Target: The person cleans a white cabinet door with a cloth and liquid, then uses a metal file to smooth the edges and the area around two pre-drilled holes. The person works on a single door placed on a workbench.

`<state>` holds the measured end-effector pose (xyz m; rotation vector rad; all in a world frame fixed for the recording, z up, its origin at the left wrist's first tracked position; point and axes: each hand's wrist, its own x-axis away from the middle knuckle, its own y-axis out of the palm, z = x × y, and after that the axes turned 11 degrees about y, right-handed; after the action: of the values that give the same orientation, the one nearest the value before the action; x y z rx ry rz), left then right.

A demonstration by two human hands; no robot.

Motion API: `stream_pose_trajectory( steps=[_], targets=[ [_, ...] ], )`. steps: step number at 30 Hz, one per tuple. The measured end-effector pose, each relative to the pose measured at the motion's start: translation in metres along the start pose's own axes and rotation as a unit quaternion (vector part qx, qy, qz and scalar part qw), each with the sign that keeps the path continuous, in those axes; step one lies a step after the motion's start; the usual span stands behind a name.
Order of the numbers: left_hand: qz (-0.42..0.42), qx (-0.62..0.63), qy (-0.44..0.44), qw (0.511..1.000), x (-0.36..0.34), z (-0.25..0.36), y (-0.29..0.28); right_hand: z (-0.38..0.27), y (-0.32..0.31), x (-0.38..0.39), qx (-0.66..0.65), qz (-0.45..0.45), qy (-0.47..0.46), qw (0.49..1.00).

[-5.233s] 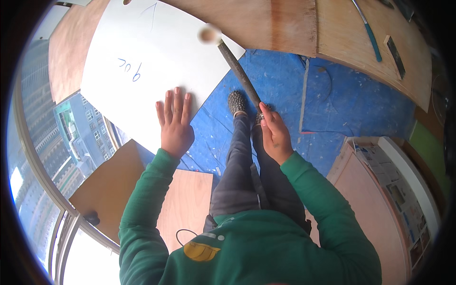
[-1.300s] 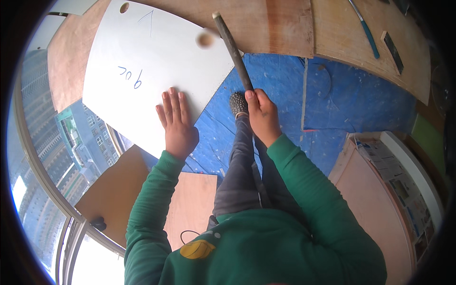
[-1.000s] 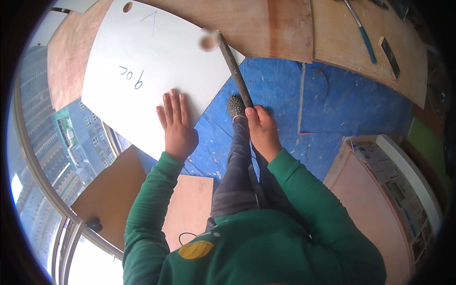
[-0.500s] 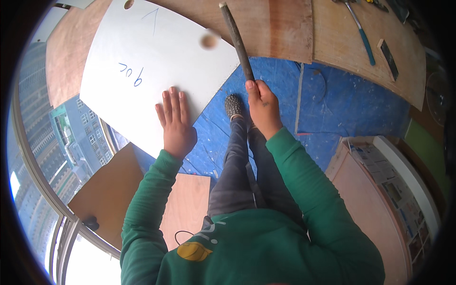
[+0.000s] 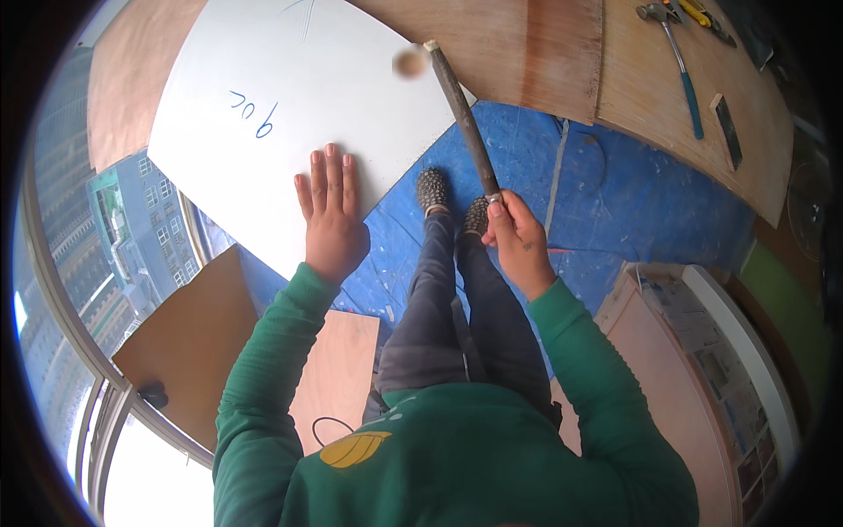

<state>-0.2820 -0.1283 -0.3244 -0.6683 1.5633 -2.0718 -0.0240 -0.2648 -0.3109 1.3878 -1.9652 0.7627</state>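
The right hand (image 5: pixel 518 241), fingers clenched on the stick (image 5: pixel 461 114), is swinging it back toward the white board (image 5: pixel 290 114) (another strike seems underway); the left hand (image 5: pixel 332 215) is pressing flat, fingers spread.

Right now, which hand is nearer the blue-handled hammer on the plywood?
Right. The right hand grips the stick below the hammer; the left hand lies flat on the white board, farther away.

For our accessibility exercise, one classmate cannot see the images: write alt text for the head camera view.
Seen from above, a person in a green top presses the left hand flat on a white board, while the right hand grips a dark stick angled over its edge. A hammer lies on plywood beyond a blue tarp.
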Motion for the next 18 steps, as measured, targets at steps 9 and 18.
stream_pose_trajectory(
  steps=[9,18],
  targets=[
    [0.000,0.002,-0.002,1.000,-0.001,0.001,0.002,0.045,0.047,0.033,0.075,-0.001,-0.069,0.995],
    [0.001,0.010,-0.005,1.000,-0.001,0.001,0.000,0.003,0.046,-0.022,0.016,0.049,-0.073,0.996]
  ],
)
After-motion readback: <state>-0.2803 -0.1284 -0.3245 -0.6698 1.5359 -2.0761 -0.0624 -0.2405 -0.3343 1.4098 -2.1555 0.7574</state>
